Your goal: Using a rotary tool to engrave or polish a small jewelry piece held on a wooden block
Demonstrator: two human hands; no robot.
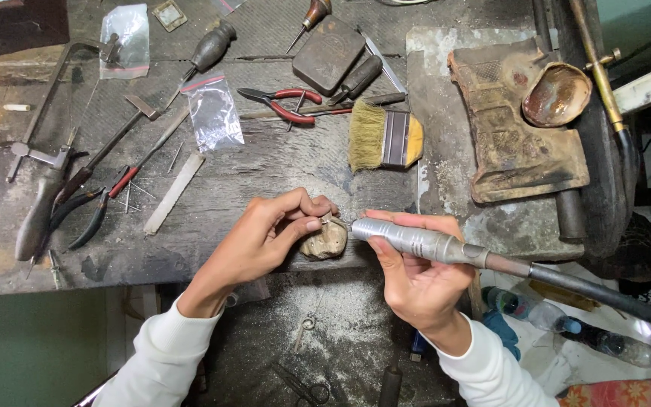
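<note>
Head view, looking down on a dark, scuffed worktop (265, 162). Left hand (265, 237) at centre, fingers (307, 224) pinched on a tiny metal piece (328, 221), too small to make out, braced against a worn wooden peg (325, 241) jutting from the worktop edge. Right hand (416, 283) just beside it, fingers clenched around a grey rotary handpiece (416, 241), tip touching the piece, black hose (604, 294) trailing off to the right. Both arms in white sleeves. Behind the hands, a flat brush (382, 137) with pale bristles; further back, red-handled pliers (284, 104) and a dark square block (328, 53). On the left, a saw frame (50, 113), black pliers (88, 218), a pale flat stick (173, 194) and two clear plastic bags (212, 113). On the right, a scorched brown block (518, 120) carrying a shallow brown dish (557, 94). Below the worktop edge, a dusty tray with small scissors (303, 388).
</note>
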